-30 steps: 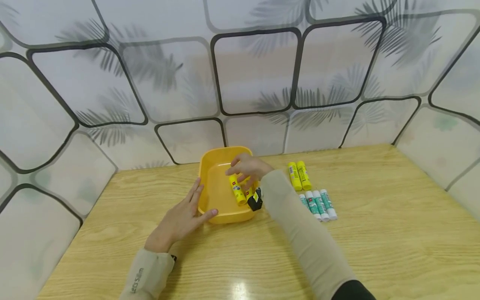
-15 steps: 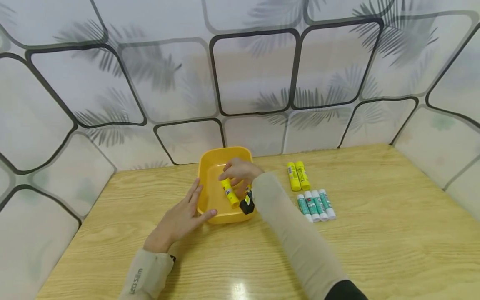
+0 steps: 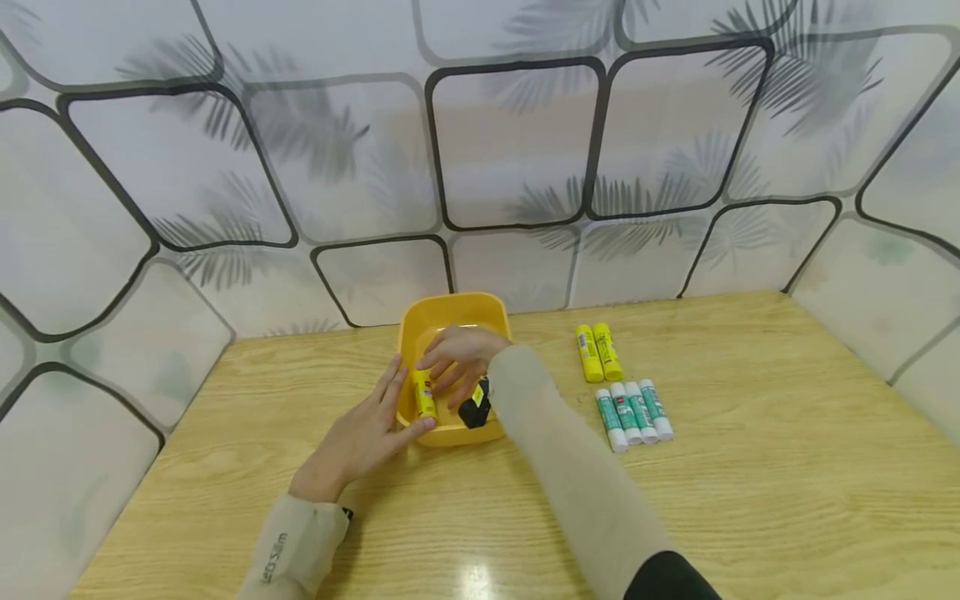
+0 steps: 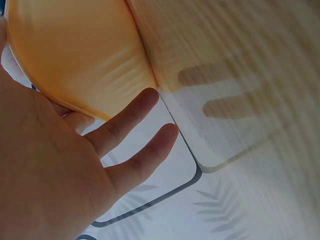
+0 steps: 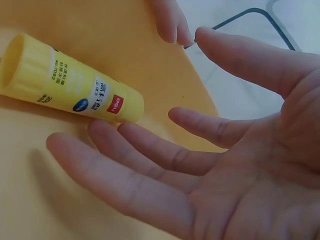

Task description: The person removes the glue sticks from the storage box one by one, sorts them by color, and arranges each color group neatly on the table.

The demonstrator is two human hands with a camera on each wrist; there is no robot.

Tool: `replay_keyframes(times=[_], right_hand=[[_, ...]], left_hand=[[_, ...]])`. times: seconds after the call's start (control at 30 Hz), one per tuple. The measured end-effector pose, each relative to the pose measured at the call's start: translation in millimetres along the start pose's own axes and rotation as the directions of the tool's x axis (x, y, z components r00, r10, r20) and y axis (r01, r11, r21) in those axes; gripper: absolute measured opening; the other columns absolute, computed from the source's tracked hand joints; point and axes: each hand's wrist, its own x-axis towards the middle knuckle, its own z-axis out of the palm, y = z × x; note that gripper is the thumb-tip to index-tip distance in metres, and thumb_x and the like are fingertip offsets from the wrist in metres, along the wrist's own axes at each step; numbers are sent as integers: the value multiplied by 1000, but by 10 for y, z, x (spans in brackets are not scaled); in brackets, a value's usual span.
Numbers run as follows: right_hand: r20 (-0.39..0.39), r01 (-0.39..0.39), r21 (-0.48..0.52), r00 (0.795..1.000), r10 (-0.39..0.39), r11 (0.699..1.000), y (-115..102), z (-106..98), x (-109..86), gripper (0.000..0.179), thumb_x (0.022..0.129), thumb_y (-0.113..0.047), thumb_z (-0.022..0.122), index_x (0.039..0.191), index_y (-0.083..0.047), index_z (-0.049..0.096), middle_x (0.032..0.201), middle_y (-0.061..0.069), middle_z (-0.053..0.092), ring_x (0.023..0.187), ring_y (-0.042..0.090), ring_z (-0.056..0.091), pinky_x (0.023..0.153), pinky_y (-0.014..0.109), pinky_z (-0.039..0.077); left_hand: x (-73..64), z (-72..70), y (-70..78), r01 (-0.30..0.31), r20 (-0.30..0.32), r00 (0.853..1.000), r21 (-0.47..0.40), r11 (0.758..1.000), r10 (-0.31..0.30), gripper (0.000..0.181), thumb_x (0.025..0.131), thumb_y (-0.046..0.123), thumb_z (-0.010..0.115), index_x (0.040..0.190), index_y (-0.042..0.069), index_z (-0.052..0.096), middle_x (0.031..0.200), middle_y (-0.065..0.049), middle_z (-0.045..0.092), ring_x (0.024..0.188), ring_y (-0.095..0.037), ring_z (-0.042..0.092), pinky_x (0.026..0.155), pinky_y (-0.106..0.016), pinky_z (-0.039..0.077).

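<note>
A yellow glue stick (image 3: 424,400) lies along the left side of the orange-yellow plastic basin (image 3: 453,307). In the right wrist view, the label and red logo of this glue stick (image 5: 82,87) face up. My right hand (image 3: 463,354) reaches down into the basin with fingers spread and holds nothing; its fingertips are right at the glue stick's end. My left hand (image 3: 358,446) rests on the basin's left rim, thumb over the near corner. In the left wrist view, two straight fingers (image 4: 132,117) extend outside the basin wall. Part of the basin floor is hidden under the right hand.
Two yellow glue sticks (image 3: 598,352) lie side by side to the right of the basin. Nearer to me, several white-and-green glue sticks (image 3: 634,412) form a row. The wooden table (image 3: 780,467) meets a patterned backdrop (image 3: 517,150) behind the basin.
The yellow glue stick has shifted leftward across the basin floor to its left side, and my right hand has moved left and slightly down with it. My left hand stays in place.
</note>
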Motion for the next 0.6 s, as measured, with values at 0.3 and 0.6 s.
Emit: replay_keyframes(times=[0.3,0.6], right_hand=[[68,-39,83,997,33,996,22,4,54,45,100,-11,64,140,-1,45,121,28,59,107,42,65,87,56,56],[178,-47,168,984,16,985,85,2,138,54,104,-6,54,152,2,31,134,32,54,126,47,54,98,61,48]], left_hand=[[7,-8,7,-10,0,1000,2,1000,10,89,102,54,51,162,2,10,169,-12,2,136,-48,44,96,-63,48],[-8,-14,22,-7,-1,1000,2,1000,7,90,103,55,49,162,2,8,170,-12,2,138,-48,41,98,-63,46]])
